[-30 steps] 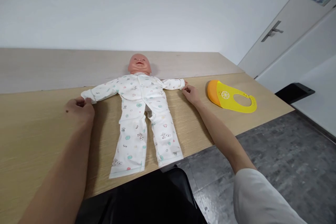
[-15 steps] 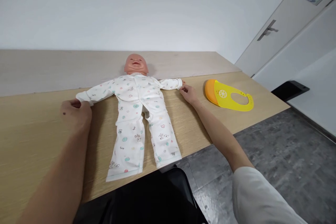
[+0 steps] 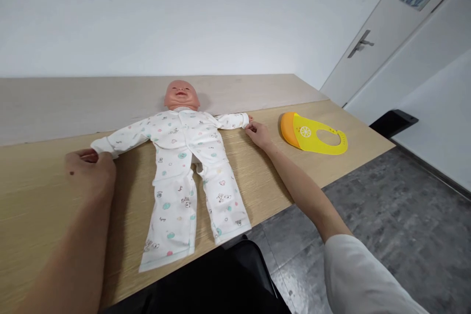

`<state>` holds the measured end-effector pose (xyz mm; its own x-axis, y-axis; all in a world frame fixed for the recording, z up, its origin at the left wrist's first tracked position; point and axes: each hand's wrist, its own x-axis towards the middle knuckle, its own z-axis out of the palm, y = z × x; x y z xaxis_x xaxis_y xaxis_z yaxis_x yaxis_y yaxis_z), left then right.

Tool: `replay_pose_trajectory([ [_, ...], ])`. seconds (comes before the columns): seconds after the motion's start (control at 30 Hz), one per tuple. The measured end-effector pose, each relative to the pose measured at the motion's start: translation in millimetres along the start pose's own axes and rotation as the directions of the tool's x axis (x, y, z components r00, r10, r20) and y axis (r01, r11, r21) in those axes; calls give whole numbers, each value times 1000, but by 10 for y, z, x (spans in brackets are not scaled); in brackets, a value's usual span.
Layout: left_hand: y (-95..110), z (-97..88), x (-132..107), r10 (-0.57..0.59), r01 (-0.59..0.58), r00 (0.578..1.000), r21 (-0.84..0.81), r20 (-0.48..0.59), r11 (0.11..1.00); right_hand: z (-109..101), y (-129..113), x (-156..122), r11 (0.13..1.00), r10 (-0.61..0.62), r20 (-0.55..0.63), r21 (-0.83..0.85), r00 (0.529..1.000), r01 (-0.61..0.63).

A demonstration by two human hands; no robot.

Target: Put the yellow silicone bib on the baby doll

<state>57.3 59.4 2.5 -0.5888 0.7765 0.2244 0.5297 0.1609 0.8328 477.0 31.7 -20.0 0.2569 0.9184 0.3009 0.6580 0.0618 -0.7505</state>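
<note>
A baby doll (image 3: 181,95) lies on its back on a light wood table (image 3: 44,196), dressed in white patterned pajamas (image 3: 180,157) with its arms spread. My left hand (image 3: 90,169) is curled around the sleeve cuff (image 3: 102,146) at the left of the picture. At the opposite sleeve cuff (image 3: 239,120), my right hand (image 3: 257,135) pinches the cloth beside the doll's small hand. Both pajama legs stretch toward the near table edge.
A yellow and orange silicone bib (image 3: 312,135) lies to the right of my right hand. A pale wooden board (image 3: 91,108) runs along the back of the table. A black chair back (image 3: 217,279) stands at the near edge, and a white door (image 3: 386,44) is at right.
The whole scene has drifted left and slightly down in the view. My hands stay at the cuffs, and the left sleeve looks slightly more stretched outward.
</note>
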Motion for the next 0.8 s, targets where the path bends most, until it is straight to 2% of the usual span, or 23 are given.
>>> replay_pose_trajectory([
  [0.17,1,-6,-30,-9,8,999,-34,-33,999,0,5,4,1000,5,4,-29,1000,-5],
  [0.4,86,-36,-75,-21,20,1000,-36,-10,999,14,48,17,1000,-15,7,-2,1000,15],
  [0.73,-22,27,48,-23,23,1000,-13,13,1000,-5,-1,-10,999,-35,9,8,999,35],
  [0.8,0,14,40,13,-13,1000,3,27,1000,-4,-10,-9,999,-32,6,-7,999,32],
])
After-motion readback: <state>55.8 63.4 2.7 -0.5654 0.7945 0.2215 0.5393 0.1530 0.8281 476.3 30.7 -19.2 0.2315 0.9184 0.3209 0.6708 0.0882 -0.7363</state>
